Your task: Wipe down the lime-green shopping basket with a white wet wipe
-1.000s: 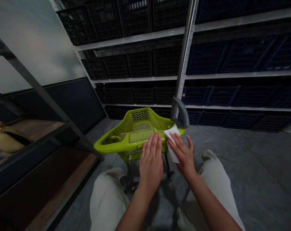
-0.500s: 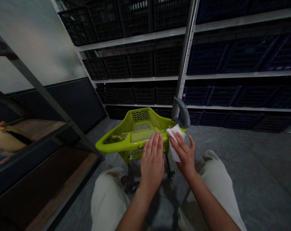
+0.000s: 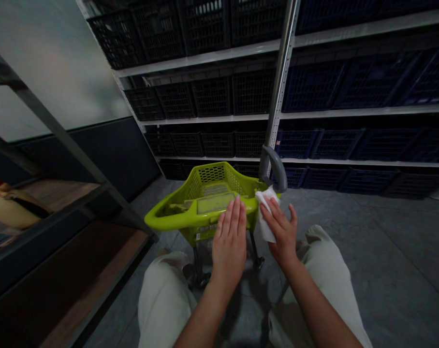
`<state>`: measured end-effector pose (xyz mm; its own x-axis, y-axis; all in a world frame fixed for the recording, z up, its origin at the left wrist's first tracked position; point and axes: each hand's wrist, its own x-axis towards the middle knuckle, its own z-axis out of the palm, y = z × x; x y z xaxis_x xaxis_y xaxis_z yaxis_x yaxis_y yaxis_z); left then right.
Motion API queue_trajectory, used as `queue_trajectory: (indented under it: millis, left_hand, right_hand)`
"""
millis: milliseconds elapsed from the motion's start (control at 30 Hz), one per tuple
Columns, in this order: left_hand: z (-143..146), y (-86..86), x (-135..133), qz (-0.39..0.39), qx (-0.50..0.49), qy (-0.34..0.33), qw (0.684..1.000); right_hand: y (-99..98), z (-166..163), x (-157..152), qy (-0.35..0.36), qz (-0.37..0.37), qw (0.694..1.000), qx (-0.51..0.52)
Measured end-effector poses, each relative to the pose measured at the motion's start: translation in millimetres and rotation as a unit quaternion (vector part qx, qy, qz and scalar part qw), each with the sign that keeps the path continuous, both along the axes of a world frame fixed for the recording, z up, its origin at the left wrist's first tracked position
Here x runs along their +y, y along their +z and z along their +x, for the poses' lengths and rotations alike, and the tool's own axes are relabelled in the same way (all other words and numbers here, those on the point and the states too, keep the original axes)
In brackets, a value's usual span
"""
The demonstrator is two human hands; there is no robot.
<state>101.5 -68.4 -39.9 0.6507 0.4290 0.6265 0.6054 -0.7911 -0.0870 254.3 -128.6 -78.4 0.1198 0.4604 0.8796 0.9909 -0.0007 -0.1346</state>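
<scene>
A small lime-green shopping cart [image 3: 172, 222] stands between my knees, its handle bar facing me. My left hand [image 3: 229, 241] lies flat on the handle near the middle, fingers stretched out and side by side, with nothing in it. A white tissue [image 3: 266, 229] is under my right hand [image 3: 282, 232], which presses it onto the right end of the handle; part of the tissue hangs down in front. The right thumb sticks up, apart from the other fingers. Just beyond the tissue rises a grey looped handle [image 3: 275, 166] at the cart's right corner.
Ahead, a tall white-edged rack [image 3: 212, 119] holds several black crates [image 3: 212, 96] and several blue crates [image 3: 310, 87]. On the left stands a metal-framed shelf [image 3: 74, 154] with wooden boards and a yellowish object [image 3: 12, 208] on it. Grey floor [image 3: 386, 241] surrounds the cart.
My right hand has slid a little to the right along the handle, taking the tissue with it. The left hand and the cart look almost unchanged.
</scene>
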Motion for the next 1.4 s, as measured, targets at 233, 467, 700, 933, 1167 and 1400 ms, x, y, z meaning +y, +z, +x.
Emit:
queue_trajectory:
  millis: [233, 467, 700, 933, 1167, 1400]
  left_hand:
    - [7, -3.2, -1, 0.015, -0.001, 0.006, 1.0]
    - [5, -3.5, 0, 0.004, -0.015, -0.004, 1.0]
    - [3, 1.0, 0, -0.019, -0.01, -0.028, 0.999]
    - [6, -1.2, 0, -0.017, -0.016, -0.017, 1.0]
    - [2, -1.9, 0, -0.03, -0.02, -0.027, 0.999]
    - [6, -5.2, 0, -0.022, -0.022, -0.017, 0.999]
  right_hand:
    - [3.3, -8, 6, -0.021, 0.026, 0.999, 0.031]
    - [3.6, -10, 3, 0.019, -0.029, 0.999, -0.019]
    - [-1.6, 1, 3, -0.047, 0.043, 0.996, 0.068]
    - [-0.9, -20, 5, 0.019, -0.031, 0.999, -0.01]
    - [-5.5, 4, 3, -0.052, 0.056, 0.994, 0.077]
    - [0.9, -28, 12, 0.026, -0.009, 1.0, 0.014]
